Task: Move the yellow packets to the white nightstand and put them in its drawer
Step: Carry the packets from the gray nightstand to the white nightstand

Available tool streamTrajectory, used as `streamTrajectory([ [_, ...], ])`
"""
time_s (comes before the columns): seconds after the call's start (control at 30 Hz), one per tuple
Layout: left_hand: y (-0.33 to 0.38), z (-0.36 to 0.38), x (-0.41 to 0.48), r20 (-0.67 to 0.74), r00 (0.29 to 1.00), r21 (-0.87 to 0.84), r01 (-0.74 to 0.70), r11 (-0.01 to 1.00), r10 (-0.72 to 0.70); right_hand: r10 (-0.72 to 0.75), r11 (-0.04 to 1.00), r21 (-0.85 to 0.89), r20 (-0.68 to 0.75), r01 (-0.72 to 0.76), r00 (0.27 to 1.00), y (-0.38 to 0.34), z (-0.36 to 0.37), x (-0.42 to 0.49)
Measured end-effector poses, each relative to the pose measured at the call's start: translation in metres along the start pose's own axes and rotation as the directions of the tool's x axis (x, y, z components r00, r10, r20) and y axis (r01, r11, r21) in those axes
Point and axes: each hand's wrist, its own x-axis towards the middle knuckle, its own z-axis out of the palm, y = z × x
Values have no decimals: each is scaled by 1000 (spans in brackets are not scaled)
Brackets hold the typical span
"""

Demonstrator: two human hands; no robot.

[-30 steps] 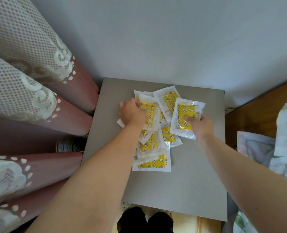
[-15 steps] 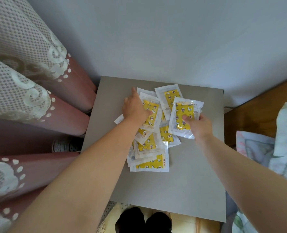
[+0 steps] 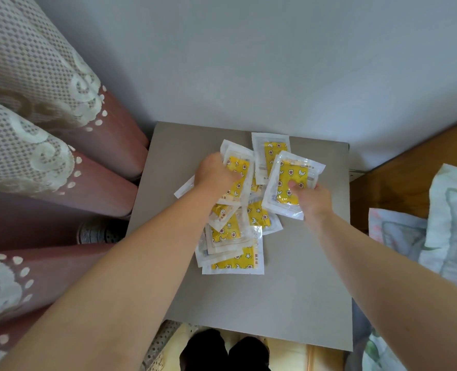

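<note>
Fingers of the left hand [image 3: 216, 175] and right hand [image 3: 311, 200] are seemingly gripping yellow star-printed plastic packets [image 3: 291, 172] heaped on the flat grey bench [image 3: 289, 290].

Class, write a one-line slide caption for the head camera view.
Left hand and right hand each grip yellow packets from a pile on a grey tabletop.

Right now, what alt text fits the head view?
The left hand grips some of the yellow packets heaped on a grey top, while the right hand pinches one packet. A lace curtain hangs at left.
</note>
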Motion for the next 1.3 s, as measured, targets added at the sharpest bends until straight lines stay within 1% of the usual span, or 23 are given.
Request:
streamTrajectory([
  [0.07,-4,-4,-4,24,1000,-128,-5,992,9,74,997,29,37,-75,997,-2,-4,2],
  [0.13,-5,-9,-10,49,999,-255,2,967,11,168,969,155,168,-194,971,-5,-14,3],
  [0.2,-6,-12,-18,73,997,-356,21,934,6,182,925,269,304,-268,935,-12,-26,-1],
  [0.33,-3,-16,-48,103,994,-475,87,876,-43,124,909,306,447,-282,886,-25,-41,-26],
  [0.43,2,-19,-83,127,991,-554,108,825,-45,83,950,217,512,-222,855,-32,-45,-61],
  [0.53,5,-25,-123,164,984,-665,158,729,-64,25,977,170,512,-131,859,-34,-48,-96],
  [0.6,4,-29,-148,199,977,-719,201,666,-79,26,979,164,484,-120,875,-30,-51,-118],
  [0.67,3,-34,-174,251,963,-761,256,596,-93,69,974,164,453,-159,889,-22,-57,-141],
  [0.7,2,-37,-187,275,956,-767,279,577,-97,99,966,171,446,-193,890,-18,-60,-154],
  [0.83,-5,-45,-233,374,923,-760,360,542,-90,201,933,204,385,-296,901,8,-75,-197],
  [0.9,-12,-47,-257,410,909,-743,377,553,-68,234,893,278,383,-353,894,24,-83,-222],
  [0.97,-24,-48,-278,409,912,-736,355,577,-38,266,841,354,387,-408,883,41,-91,-250],
  [1.1,-57,-48,-320,419,907,-702,304,644,29,264,742,501,391,-445,882,84,-105,-313],
  [1.2,-84,-44,-356,498,865,-625,311,715,59,263,673,601,349,-430,899,131,-112,-362],
  [1.3,-109,-35,-395,576,813,-525,292,799,81,267,656,643,292,-395,918,184,-123,-410],
])
